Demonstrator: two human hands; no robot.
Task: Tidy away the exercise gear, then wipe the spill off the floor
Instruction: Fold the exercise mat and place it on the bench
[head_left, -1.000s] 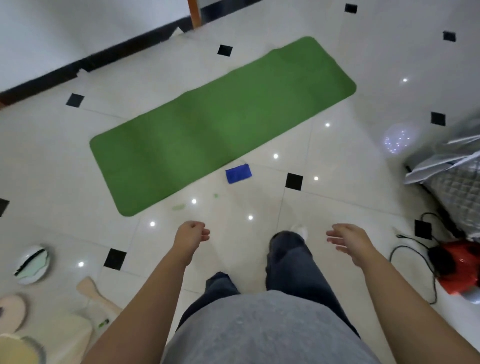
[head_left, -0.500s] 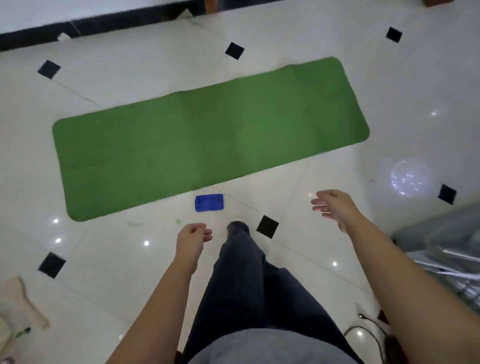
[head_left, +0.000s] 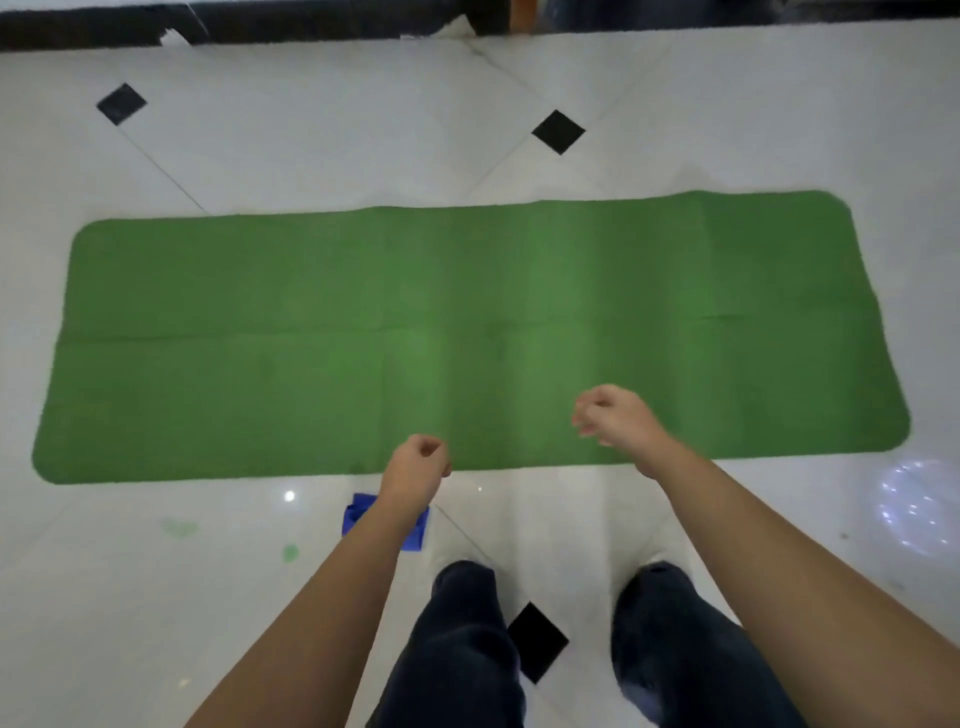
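head view: a green exercise mat (head_left: 467, 338) lies flat and fully unrolled across the white tiled floor (head_left: 311, 140), its long side facing the person. the left hand (head_left: 418, 467) hangs over the near edge of the mat, fingers curled into a loose fist with nothing in it. the right hand (head_left: 618, 421) is out over the mat, fingers half bent and also empty; it is blurred, so how far they are curled is a guess. a folded blue cloth (head_left: 358, 512) sits on the floor just beside the mat's near edge, partly under the left forearm. two small green marks (head_left: 290, 552), likely the spill, lie on the tile to the left of the cloth, near it but apart from the mat.

what could go wrong: neither step looks started. the spill is close to the person's feet (head_left: 462, 577), so a step to the left while reaching for the mat could tread it across the glossy tile, or cause a slip. dragging or rolling the mat toward the person could pull its edge through the marks and smear them onto it. the cloth could be kicked or caught up in the mat.

hard to make out: the forearm covers much of the cloth. the fainter mark is barely visible against the glare. bright reflections dot the tile at the right.
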